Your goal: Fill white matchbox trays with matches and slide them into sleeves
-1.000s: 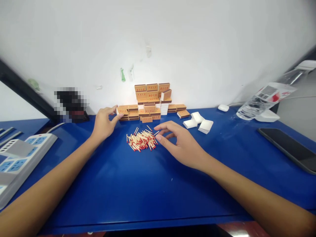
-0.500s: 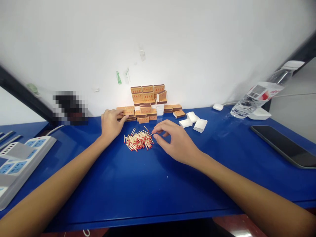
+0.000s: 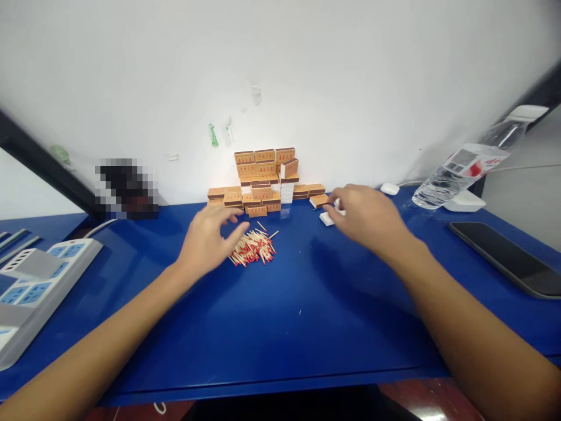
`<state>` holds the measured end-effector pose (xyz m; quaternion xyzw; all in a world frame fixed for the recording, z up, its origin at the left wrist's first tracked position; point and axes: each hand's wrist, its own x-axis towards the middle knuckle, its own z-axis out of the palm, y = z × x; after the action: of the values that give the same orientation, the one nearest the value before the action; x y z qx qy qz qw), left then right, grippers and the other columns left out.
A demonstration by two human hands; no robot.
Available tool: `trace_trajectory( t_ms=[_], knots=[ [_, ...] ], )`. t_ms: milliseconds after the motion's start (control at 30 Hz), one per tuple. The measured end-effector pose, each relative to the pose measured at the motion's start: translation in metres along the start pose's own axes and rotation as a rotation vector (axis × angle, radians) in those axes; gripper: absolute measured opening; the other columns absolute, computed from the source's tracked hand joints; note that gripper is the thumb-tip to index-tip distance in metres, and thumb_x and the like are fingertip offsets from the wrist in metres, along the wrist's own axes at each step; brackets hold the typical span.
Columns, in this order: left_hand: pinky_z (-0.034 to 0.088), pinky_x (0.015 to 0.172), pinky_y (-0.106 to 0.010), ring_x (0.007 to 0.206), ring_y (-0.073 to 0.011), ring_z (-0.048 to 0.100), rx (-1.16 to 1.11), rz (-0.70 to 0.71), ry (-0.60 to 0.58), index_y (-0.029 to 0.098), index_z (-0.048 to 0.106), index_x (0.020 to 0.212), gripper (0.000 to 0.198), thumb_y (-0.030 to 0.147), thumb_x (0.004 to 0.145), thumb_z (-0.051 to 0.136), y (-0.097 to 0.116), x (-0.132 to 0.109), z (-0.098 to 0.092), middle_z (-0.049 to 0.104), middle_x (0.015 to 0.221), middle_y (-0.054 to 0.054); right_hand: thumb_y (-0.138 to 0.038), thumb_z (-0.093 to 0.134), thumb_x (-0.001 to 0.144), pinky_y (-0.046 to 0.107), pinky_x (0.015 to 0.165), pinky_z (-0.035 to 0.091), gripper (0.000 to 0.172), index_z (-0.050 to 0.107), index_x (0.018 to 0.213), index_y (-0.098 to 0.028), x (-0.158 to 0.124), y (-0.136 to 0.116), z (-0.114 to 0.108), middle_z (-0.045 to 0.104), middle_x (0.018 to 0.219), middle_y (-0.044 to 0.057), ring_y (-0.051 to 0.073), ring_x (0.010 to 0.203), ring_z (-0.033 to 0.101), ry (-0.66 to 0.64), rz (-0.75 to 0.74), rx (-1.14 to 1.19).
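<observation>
My left hand (image 3: pixel 210 237) hovers at the left of a pile of loose red-tipped matches (image 3: pixel 256 248), its fingers curved and apart with nothing between them. Farther right, my right hand (image 3: pixel 368 213) is over the white inner trays (image 3: pixel 326 219), hiding most of them. Its thumb and forefinger stand apart beside a lone matchbox (image 3: pixel 319 200); whether they touch it cannot be made out. Orange matchboxes (image 3: pixel 262 190) are stacked in a stepped structure against the wall, with a column of white trays (image 3: pixel 286 193) in it. One matchbox (image 3: pixel 289 169) sits tilted near the top.
At the right, a clear water bottle (image 3: pixel 460 164) leans over a white device (image 3: pixel 464 202), with a black phone (image 3: pixel 504 257) in front. A small white case (image 3: pixel 390 189) lies by the wall. A power strip (image 3: pixel 44 286) occupies the left of the blue table (image 3: pixel 263 339).
My left hand has left the matchboxes at the stack's left and come toward the matches. My right hand has moved right, from beside the matches to over the white trays.
</observation>
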<state>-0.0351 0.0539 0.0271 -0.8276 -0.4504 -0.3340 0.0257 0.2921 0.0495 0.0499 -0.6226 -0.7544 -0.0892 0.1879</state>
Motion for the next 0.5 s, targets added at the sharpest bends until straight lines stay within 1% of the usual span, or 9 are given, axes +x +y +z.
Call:
trace_trajectory(
  t_ms=[33,100,167,200,300,367,433,500],
  knots=[
    [0.05,0.087,-0.041,0.091,-0.0239,0.067,-0.037,0.057,-0.029,0.021,0.074,0.115,0.027,0.041,0.099,0.066,0.008,-0.006,-0.001,0.077,0.095,-0.006,-0.036,0.054,0.096,0.044,0.071,0.046,0.027,0.075,0.094,-0.018,0.003,0.012,-0.002,0.074,0.091,0.015,0.031,0.084,0.067,-0.032,0.074,-0.042],
    [0.05,0.084,-0.04,0.088,-0.0227,0.066,-0.047,0.141,-0.049,0.021,0.076,0.11,0.024,0.039,0.102,0.063,0.018,-0.016,-0.002,0.078,0.097,-0.006,-0.043,0.057,0.094,0.043,0.069,0.045,0.031,0.076,0.094,-0.019,0.009,0.033,-0.002,0.074,0.091,0.014,0.029,0.079,0.065,-0.096,0.115,-0.05],
    [0.048,0.079,-0.04,0.082,-0.0222,0.064,-0.02,0.197,-0.042,0.022,0.077,0.109,0.022,0.037,0.102,0.063,0.021,-0.023,-0.004,0.077,0.089,-0.005,-0.046,0.059,0.091,0.043,0.073,0.047,0.034,0.078,0.099,-0.018,0.013,0.046,0.002,0.073,0.094,0.014,0.028,0.082,0.064,-0.12,0.061,-0.022],
    [0.049,0.08,-0.04,0.081,-0.0219,0.064,-0.034,0.217,-0.036,0.023,0.077,0.11,0.021,0.036,0.101,0.063,0.02,-0.025,-0.004,0.077,0.087,-0.005,-0.046,0.061,0.09,0.043,0.076,0.048,0.035,0.078,0.101,-0.018,0.014,0.049,0.006,0.072,0.095,0.014,0.029,0.087,0.064,-0.129,0.014,-0.02],
    [0.051,0.077,-0.038,0.078,-0.0204,0.063,-0.097,0.231,0.006,0.024,0.078,0.11,0.018,0.032,0.1,0.065,0.016,-0.026,-0.006,0.077,0.086,-0.004,-0.045,0.067,0.085,0.048,0.089,0.047,0.042,0.078,0.118,-0.02,0.014,0.052,0.018,0.07,0.107,0.016,0.036,0.106,0.061,-0.169,-0.119,-0.068],
    [0.051,0.075,-0.037,0.076,-0.0198,0.062,-0.119,0.229,0.005,0.024,0.078,0.109,0.018,0.031,0.1,0.064,0.014,-0.026,-0.006,0.076,0.082,-0.003,-0.041,0.069,0.085,0.052,0.093,0.045,0.048,0.074,0.13,-0.025,0.013,0.052,0.024,0.068,0.12,0.017,0.039,0.115,0.056,-0.213,-0.159,-0.097],
    [0.051,0.075,-0.036,0.074,-0.0194,0.061,-0.131,0.225,-0.015,0.023,0.078,0.109,0.019,0.031,0.1,0.064,0.013,-0.026,-0.004,0.074,0.079,-0.003,-0.037,0.068,0.087,0.055,0.094,0.044,0.044,0.075,0.129,-0.027,0.013,0.052,0.028,0.066,0.129,0.017,0.04,0.119,0.054,-0.257,-0.164,-0.099],
    [0.051,0.074,-0.036,0.074,-0.0191,0.061,-0.142,0.206,-0.027,0.023,0.079,0.109,0.019,0.031,0.1,0.064,0.013,-0.027,-0.003,0.074,0.08,-0.003,-0.036,0.068,0.088,0.056,0.095,0.044,0.036,0.078,0.121,-0.025,0.013,0.053,0.028,0.065,0.128,0.017,0.041,0.12,0.052,-0.283,-0.168,-0.08]
  ],
)
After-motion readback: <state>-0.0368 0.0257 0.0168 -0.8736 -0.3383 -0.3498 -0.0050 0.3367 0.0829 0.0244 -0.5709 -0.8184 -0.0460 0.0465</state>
